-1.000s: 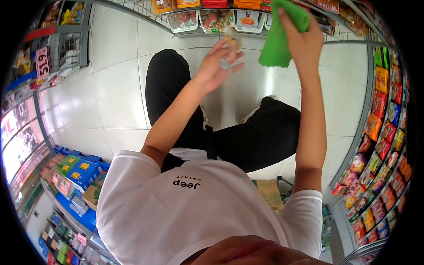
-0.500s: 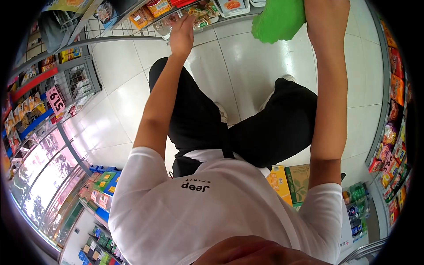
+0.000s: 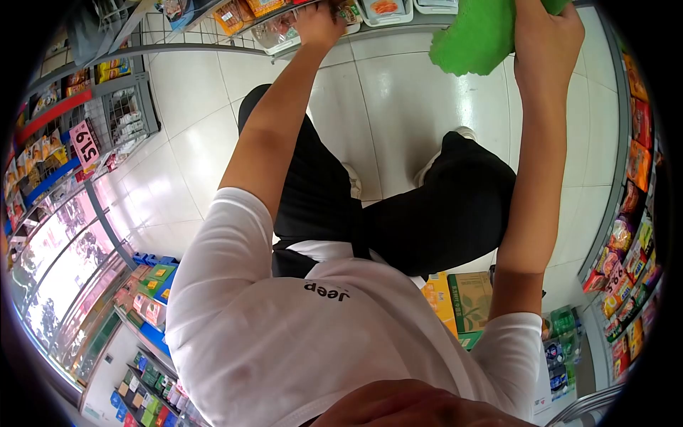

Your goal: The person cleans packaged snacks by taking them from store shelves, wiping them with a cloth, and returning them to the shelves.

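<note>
Gripping the green cloth (image 3: 475, 39), your right hand (image 3: 546, 43) extends forward on a nearly straight arm. Your left hand (image 3: 318, 27), above the floor (image 3: 427, 89) a second ago, now reaches over the white basket (image 3: 283, 48); its fingers are hidden, grip unclear.

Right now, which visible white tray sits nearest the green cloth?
The rightmost visible tray, just left of the cloth held in the right hand; the other trays lie farther left.
</note>
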Motion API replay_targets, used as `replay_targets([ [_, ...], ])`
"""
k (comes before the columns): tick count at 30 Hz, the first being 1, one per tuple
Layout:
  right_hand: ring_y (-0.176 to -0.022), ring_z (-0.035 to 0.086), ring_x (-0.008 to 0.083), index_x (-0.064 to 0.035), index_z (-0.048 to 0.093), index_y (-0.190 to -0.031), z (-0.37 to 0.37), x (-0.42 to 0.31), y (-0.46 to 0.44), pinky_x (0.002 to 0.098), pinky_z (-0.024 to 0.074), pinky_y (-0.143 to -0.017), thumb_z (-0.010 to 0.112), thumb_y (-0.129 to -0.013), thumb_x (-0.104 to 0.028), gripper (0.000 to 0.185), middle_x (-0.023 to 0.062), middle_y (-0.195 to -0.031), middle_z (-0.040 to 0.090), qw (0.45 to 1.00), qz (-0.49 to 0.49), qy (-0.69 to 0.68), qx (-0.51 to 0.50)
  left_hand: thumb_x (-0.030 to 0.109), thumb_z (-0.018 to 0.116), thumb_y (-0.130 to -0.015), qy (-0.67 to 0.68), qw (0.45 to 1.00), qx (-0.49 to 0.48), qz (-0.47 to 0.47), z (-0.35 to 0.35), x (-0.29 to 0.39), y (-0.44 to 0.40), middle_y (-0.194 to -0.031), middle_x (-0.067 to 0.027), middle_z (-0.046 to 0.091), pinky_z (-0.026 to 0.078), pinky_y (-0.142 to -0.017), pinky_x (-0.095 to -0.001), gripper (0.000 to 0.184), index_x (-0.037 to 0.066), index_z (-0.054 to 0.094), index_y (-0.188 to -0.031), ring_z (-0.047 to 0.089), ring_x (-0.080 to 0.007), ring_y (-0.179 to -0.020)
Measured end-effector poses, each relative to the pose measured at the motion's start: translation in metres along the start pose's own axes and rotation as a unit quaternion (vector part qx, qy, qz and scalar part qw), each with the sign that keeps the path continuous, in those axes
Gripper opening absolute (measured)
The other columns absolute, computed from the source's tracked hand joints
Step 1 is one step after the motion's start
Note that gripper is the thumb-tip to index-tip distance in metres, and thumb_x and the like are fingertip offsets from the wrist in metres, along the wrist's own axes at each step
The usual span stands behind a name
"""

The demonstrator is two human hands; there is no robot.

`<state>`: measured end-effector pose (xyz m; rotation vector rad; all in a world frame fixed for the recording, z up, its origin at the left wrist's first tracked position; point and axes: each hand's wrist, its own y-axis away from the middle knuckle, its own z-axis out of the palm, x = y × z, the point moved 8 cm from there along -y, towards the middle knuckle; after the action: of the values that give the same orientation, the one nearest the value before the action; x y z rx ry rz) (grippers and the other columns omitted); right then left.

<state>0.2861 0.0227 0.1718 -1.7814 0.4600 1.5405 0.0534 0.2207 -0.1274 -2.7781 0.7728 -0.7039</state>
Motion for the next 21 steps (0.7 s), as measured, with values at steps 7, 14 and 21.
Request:
replay_targets([
  [7, -0.069, 0.067, 0.0132, 0.0033, 0.074, -0.106, 0.002, 0.005, -0.001, 0.0273, 0.0530, -0.062, 0.075, -0.094, -0.019, 0.025, 0.0069, -0.086, 0.072, 0.999, 0.031, 0.016, -0.020, 0.019, 0.070, -0.084, 0.058, 0.990, -0.023, 0.129, 0.004, 0.004, 0.023, -0.136, -0.0286, 0.052, 0.045, -0.099, -0.0560, 0.055, 0.003, 0.056, -0.134, 0.051, -0.0500, -0.120],
  [14, -0.070, 0.068, 0.0133, 0.0036, 0.073, -0.107, 0.001, 0.014, -0.004, 0.0273, 0.0536, -0.064, 0.075, -0.094, -0.018, 0.025, 0.0070, -0.087, 0.073, 0.999, 0.014, -0.011, -0.037, 0.017, 0.082, -0.078, 0.048, 0.992, 0.097, 0.065, -0.003, -0.028, 0.042, -0.123, -0.0153, 0.057, 0.051, -0.088, -0.0481, 0.038, 0.008, 0.056, -0.104, 0.058, -0.0371, -0.109],
  [21, -0.073, 0.068, 0.0133, 0.0028, 0.074, -0.106, 0.007, 0.015, -0.006, 0.0275, 0.0534, -0.065, 0.075, -0.093, -0.018, 0.025, 0.0067, -0.088, 0.073, 0.998, 0.018, -0.016, -0.060, 0.013, 0.074, -0.081, 0.058, 0.993, 0.085, -0.062, -0.001, -0.005, 0.016, -0.127, -0.0274, 0.054, 0.045, -0.096, -0.0544, 0.046, 0.003, 0.058, -0.124, 0.052, -0.0483, -0.115],
])
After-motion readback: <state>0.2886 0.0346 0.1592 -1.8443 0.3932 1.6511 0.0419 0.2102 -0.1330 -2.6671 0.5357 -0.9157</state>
